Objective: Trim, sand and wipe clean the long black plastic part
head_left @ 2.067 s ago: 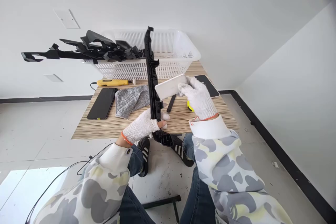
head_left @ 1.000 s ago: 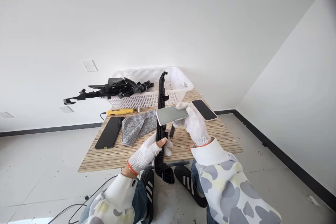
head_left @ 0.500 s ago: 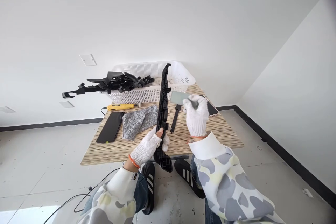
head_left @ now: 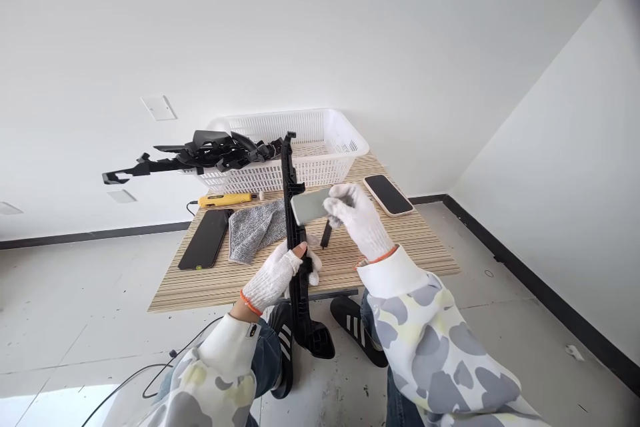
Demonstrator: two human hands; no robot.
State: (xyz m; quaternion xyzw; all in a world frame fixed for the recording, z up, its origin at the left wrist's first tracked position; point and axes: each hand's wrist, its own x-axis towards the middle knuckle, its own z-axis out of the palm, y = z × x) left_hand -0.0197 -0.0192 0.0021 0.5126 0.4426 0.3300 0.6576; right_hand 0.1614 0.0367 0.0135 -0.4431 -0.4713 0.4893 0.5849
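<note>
The table (head_left: 400, 257) has a striped, wood-like top, and behind it is a white wall (head_left: 300, 33). Dark skirting (head_left: 550, 303) borders the grey floor (head_left: 530, 340). At the far side stands a white basket (head_left: 320, 171). The left hand (head_left: 275, 273) grasps a long black part (head_left: 295, 235), its near end beyond the table's near edge. The right hand (head_left: 357, 220) pinches a pale flat piece (head_left: 310, 207) at this part.

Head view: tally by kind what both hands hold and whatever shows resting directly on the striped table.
Long black plastic part, in left white-gloved hand: 1
Pale grey rectangular slab, in right white-gloved hand: 1
Black-screened rectangular phones: 2
Crumpled grey cloth: 1
Yellow stick-shaped tool: 1
White plastic basket: 1
Narrow black strip, partly hidden: 1
Total: 8
</note>
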